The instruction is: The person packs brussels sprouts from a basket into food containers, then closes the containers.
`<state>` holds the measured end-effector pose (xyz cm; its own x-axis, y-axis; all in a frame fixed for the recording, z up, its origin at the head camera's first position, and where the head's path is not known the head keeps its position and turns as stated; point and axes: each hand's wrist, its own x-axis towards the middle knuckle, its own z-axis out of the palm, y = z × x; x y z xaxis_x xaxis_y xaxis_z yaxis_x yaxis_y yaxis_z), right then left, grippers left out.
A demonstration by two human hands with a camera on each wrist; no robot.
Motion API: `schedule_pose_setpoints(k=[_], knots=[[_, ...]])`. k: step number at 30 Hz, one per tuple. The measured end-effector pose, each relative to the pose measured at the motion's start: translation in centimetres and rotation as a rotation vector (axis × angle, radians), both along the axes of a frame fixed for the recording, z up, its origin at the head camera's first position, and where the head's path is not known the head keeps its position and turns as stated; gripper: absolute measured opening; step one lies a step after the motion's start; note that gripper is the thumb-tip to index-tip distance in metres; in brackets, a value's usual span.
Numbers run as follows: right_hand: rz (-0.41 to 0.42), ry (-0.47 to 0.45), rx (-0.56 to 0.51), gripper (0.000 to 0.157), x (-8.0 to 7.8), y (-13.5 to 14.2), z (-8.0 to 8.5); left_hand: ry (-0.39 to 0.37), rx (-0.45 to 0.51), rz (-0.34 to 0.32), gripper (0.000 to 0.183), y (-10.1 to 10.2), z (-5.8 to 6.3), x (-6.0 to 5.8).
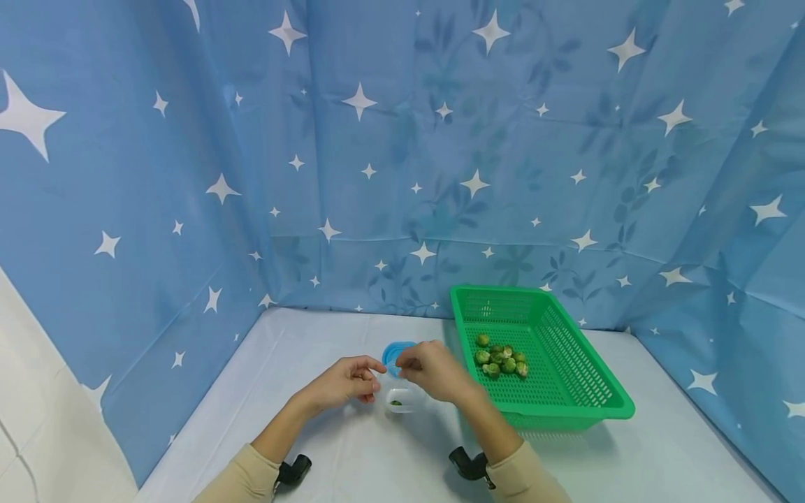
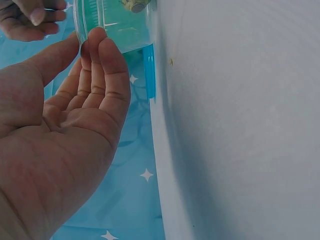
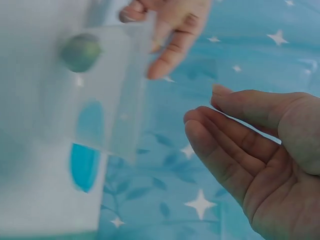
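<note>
A clear plastic container point(image 1: 410, 401) is set upright on the white table point(image 1: 342, 464), between and just beside the two hands, its mouth turned upward. Its long axis cannot be told for certain, since the container is seen foreshortened. A single Brussels sprout point(image 1: 395, 402) is held inside, at the bottom toward the left end. Beyond the container, a blue lid point(image 1: 393, 353) is laid flat on the table, partly hidden by the right hand point(image 1: 436, 372).

The right hand is held above the table, between the container and the basket; its thumb and fingers are kept apart and nothing is gripped. The left hand point(image 1: 346, 383) is held near the container's left side with fingers loosely extended, likewise gripping nothing; whether the rim is touched cannot be told.

To the right, a green perforated basket point(image 1: 562, 348) is placed open side up, its longer sides slanted from far to near. A cluster of Brussels sprouts point(image 1: 497, 356) is gathered in it toward the left wall. The table is backed by a blue star-patterned curtain point(image 1: 390, 140).
</note>
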<state>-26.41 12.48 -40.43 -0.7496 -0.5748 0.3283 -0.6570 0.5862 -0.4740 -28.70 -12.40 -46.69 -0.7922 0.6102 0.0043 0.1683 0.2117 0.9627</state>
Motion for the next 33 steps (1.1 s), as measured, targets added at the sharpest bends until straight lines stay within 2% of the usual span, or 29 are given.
schedule_pose_setpoints(k=[10,15,20,29,33], knots=[[-0.085,0.06,-0.148,0.017,1.4,2.8,4.2,0.007,-0.006,0.004,0.038,0.5,0.3,0.2],[-0.092,0.067,-0.157,0.018,1.8,3.7,6.1,0.001,-0.001,0.008,0.038,0.5,0.3,0.3],[-0.087,0.067,-0.16,0.017,1.3,4.8,7.7,0.003,0.001,0.007,0.039,0.3,0.2,0.2],[-0.167,0.101,-0.117,0.025,-0.6,7.2,8.5,0.009,-0.002,0.014,0.039,0.2,0.3,0.5],[-0.203,0.078,-0.108,0.024,-1.4,8.1,8.5,0.007,-0.001,0.017,0.038,0.2,0.4,0.4]])
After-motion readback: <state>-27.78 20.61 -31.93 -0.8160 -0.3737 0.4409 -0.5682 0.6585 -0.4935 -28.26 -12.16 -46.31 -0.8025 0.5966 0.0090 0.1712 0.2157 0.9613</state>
